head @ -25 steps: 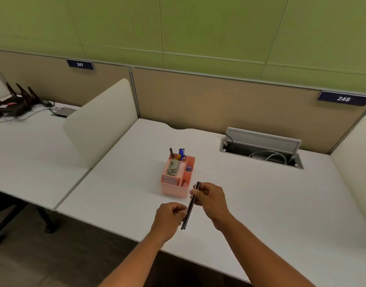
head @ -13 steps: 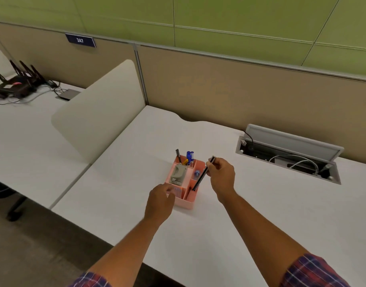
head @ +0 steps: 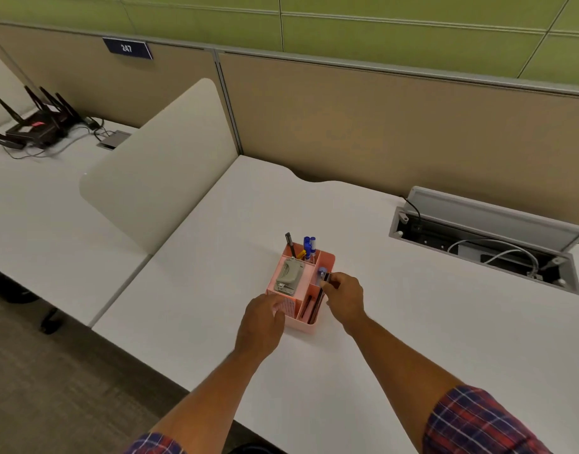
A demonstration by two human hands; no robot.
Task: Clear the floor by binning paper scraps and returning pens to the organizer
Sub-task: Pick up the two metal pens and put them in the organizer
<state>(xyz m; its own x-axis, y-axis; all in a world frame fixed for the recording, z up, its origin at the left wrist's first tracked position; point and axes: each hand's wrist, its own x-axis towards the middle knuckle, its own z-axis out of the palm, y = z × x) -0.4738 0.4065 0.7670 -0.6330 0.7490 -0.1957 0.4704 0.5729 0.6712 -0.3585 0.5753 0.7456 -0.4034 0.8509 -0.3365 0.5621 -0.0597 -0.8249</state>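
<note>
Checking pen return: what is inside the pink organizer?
Pink organizer holds a grey stapler, blue pens, and the dark pen the right hand inserts; compartment bottoms are hidden.

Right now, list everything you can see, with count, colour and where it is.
organizer: one, pink, middle of the near desk
black pen: one, going into the organizer's right front slot, held at its top
blue pens: a few, back slot
hole punch: one, grey, left compartment
desk: two, white, side by side
divider: one, cream, between the desks
cable box: one, grey, lid open, desk's back right
router: one, black, far left desk
sign: one, blue, reads 247, on the partition
left hand: on the organizer's front left corner
right hand: pinching the pen
</note>
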